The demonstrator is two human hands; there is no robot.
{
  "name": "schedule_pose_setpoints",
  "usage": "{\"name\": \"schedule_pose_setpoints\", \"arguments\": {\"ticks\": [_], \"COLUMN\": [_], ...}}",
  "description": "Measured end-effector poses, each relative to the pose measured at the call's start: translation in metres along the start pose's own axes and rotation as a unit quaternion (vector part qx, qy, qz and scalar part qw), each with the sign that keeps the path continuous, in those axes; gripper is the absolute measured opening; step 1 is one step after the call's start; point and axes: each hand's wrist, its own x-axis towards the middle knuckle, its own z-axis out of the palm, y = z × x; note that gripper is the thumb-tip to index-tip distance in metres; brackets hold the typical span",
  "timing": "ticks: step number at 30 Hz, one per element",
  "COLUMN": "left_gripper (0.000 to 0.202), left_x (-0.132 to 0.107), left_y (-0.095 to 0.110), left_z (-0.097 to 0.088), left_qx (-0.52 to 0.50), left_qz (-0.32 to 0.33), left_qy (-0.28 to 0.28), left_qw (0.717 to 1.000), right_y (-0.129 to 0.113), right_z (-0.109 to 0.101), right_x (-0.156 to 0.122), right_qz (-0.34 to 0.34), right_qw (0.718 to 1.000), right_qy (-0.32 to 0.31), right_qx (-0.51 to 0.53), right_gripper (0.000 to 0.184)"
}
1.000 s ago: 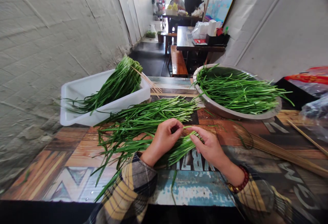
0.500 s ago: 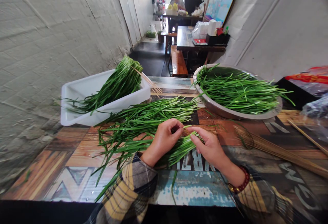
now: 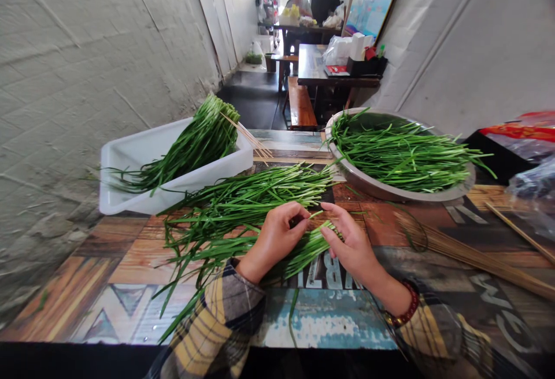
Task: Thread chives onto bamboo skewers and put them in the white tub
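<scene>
My left hand [image 3: 277, 237] is curled around the cut end of a small bunch of green chives [image 3: 303, 251] that lies on the patterned table [image 3: 130, 263]. My right hand [image 3: 352, 247] pinches the same bunch from the right, fingertips on the stalk ends. A bigger loose pile of chives [image 3: 243, 199] is spread on the table just beyond my hands. Both sleeves are plaid, and a bead bracelet [image 3: 403, 309] circles my right wrist.
A white plastic tub [image 3: 130, 153] at the left holds skewered chives. A metal basin [image 3: 381, 188] full of chives sits at the right. Bamboo skewers [image 3: 477, 260] lie to the right, near plastic bags [image 3: 529, 188]. A person sits at a far table [image 3: 321, 61].
My hands stay on the small bunch; the right fingers have shifted slightly up towards the left hand. Nothing else has moved.
</scene>
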Motion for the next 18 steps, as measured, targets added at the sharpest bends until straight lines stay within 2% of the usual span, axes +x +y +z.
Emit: {"name": "schedule_pose_setpoints", "arguments": {"ticks": [3,10,15,17,18], "left_gripper": [0.01,0.013,0.015,0.014,0.014], "left_x": [-0.0003,-0.0011,-0.0012,-0.0002,0.0006], "left_y": [0.0002,0.0031,0.0059,0.0048,0.0036], "left_z": [-0.0008,-0.0013,-0.0026,-0.0055,-0.0074], "left_qx": [0.006,0.013,-0.006,-0.007,-0.004], "left_qz": [0.01,0.018,0.026,0.024,0.02], "left_qy": [-0.008,-0.045,-0.108,-0.106,-0.086], "left_qw": [1.0,0.999,0.994,0.994,0.996], "right_y": [-0.0006,0.0038,0.0056,0.0048,0.0042], "right_z": [-0.0009,0.0006,0.0021,0.0014,0.0008], "right_x": [-0.0001,0.002,0.0038,0.0045,0.0048], "right_qz": [0.0,0.002,0.009,0.013,0.015], "right_qw": [1.0,1.0,1.0,0.999,0.999], "right_qy": [-0.014,-0.013,-0.01,-0.018,-0.023], "right_qx": [-0.012,0.015,0.024,0.025,0.023], "right_gripper": [0.045,0.029,0.022,0.024,0.025]}}
